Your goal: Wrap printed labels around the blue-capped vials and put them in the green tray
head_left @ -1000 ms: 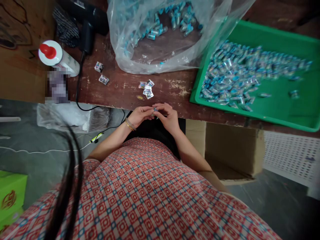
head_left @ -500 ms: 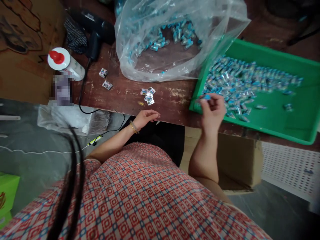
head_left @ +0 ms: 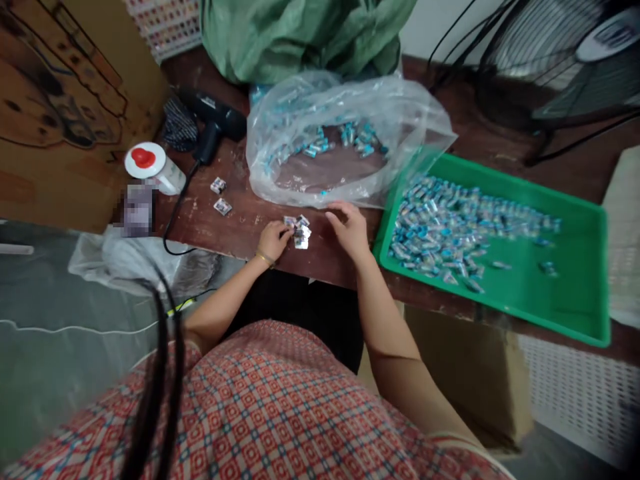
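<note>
My left hand [head_left: 275,241] is at the left side of a small pile of printed labels [head_left: 301,237] on the dark red table. Its thumb and fingertips are pinched at the edge of a label there. To the right of the pile, my right hand [head_left: 349,230] is open, thumb apart from the fingers, with nothing visible in it. Its fingertips are close to the front rim of a clear plastic bag [head_left: 295,193] that holds many small blue-capped vials [head_left: 317,147]. A green tray [head_left: 575,300] at the right holds many similar vials with labels on them [head_left: 435,227].
Two small stacks of labels [head_left: 223,206] lie left of the pile. Behind them are a black hair dryer [head_left: 215,127] with its cord and a white bottle with a red top [head_left: 155,167]. A cardboard box [head_left: 55,113] borders the left; a fan [head_left: 545,67] stands back right.
My right hand has moved left from the green tray to beside the labels, and the blue-capped vial is gone from its fingers. My left hand has reached the labels. The view has tilted up.
</note>
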Motion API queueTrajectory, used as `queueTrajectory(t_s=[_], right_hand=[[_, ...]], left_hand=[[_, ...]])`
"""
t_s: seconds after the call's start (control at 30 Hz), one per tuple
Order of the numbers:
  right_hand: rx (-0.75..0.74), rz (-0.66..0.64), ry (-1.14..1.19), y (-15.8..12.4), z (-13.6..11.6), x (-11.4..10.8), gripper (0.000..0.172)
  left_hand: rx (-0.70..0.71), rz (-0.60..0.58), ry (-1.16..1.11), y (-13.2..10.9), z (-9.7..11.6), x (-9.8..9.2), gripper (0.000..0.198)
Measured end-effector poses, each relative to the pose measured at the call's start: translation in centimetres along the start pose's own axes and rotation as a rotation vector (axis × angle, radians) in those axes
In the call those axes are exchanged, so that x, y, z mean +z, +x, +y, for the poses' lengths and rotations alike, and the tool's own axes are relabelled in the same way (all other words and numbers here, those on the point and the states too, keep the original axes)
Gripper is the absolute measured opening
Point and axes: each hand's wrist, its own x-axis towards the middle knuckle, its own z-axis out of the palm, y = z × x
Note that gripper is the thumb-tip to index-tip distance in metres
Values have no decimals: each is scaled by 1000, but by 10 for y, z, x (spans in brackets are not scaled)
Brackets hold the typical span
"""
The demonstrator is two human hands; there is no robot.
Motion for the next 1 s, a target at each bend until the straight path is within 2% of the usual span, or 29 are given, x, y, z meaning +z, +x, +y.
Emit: queueTrajectory(t_s=[0.07,0.17,0.27,0.37,0.47,0.53,0.6,0.67,0.73,0.83,0.9,1.0], right_hand=[[-9,-18,14,42,14,7,19],[13,-37,-102,112,30,19,23],[11,-102,-273,173,35,38,43],[64,-141,-378,212,39,54,50],[174,-59,-415,223,47,55,41],[197,-6,-368,210,47,46,37],[168,23,-207,178,38,32,40],[130,5,34,128,19,20,34],[129,-105,230,69,-6,15,21],[109,-200,327,-8,-39,21,18],[152,-216,381,-38,-50,27,20],[303,-224,499,-57,-54,28,26]], left_hand=[[-6,-12,-88,-3,-8,-7,17],[-53,38,-187,-8,-19,-13,16],[-139,47,-283,-7,-23,-13,15],[-183,14,-363,-1,-21,-15,13],[-232,-33,-483,7,-18,-23,18],[-281,-58,-582,10,-17,-29,24],[-325,-67,-660,12,-14,-35,31],[-349,-65,-693,10,-10,-38,36],[-327,-71,-674,6,-1,-39,35],[-219,-97,-572,-5,18,-35,26],[-156,-104,-500,-12,31,-29,21],[-139,-147,-496,-23,42,-22,24]])
